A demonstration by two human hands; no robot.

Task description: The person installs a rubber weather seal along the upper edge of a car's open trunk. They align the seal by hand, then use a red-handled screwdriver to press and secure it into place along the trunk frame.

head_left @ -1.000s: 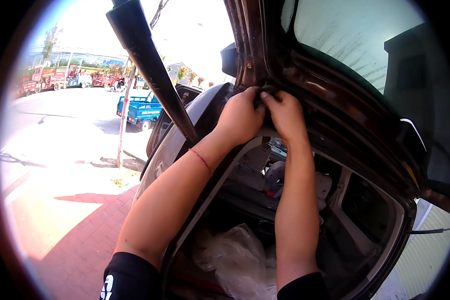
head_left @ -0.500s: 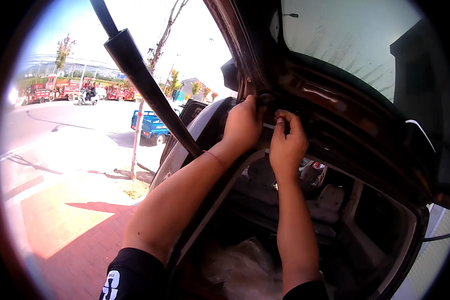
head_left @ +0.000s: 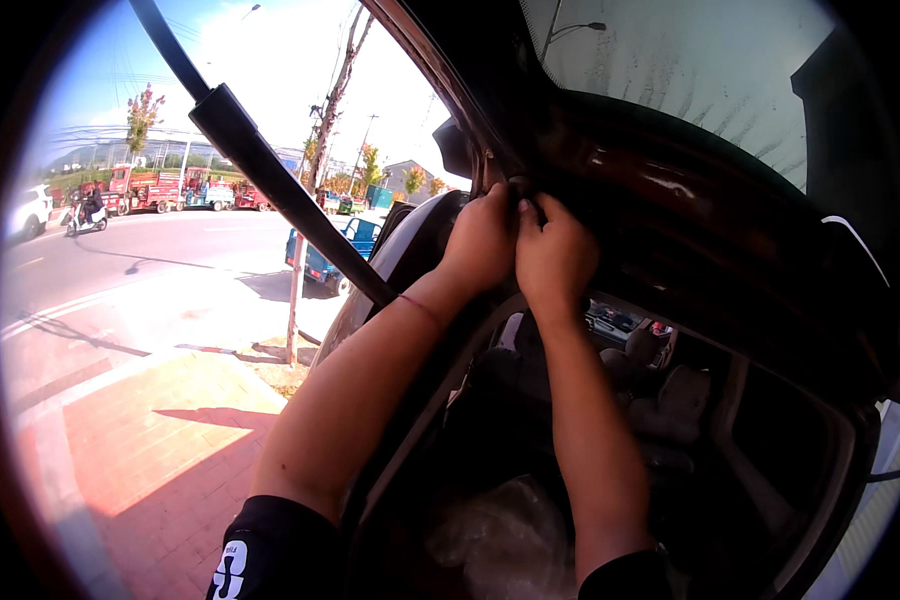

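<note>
Both of my arms reach up to the top left corner of a vehicle's rear opening, beneath the raised tailgate (head_left: 650, 170). My left hand (head_left: 480, 235) is closed by the hinge area, its fingertips turned away into shadow. Beside it, my right hand (head_left: 558, 245) is closed too, thumb and fingers bent together against the left hand's fingers. Whatever they pinch is hidden or too small to make out. A black gas strut (head_left: 280, 185) runs down from the upper left to behind my left forearm.
Below my hands lies the dark cargo space with clear plastic sheeting (head_left: 500, 540) and seats (head_left: 670, 405) further in. Outside on the left are a tree trunk (head_left: 297, 300), a blue cargo tricycle (head_left: 320, 260), a brick pavement (head_left: 170, 430) and a road with a scooter (head_left: 87, 215).
My right hand has moved left and now meets my left hand, where a gap stood between them. The view has shifted slightly, and the scooter outside has moved left.
</note>
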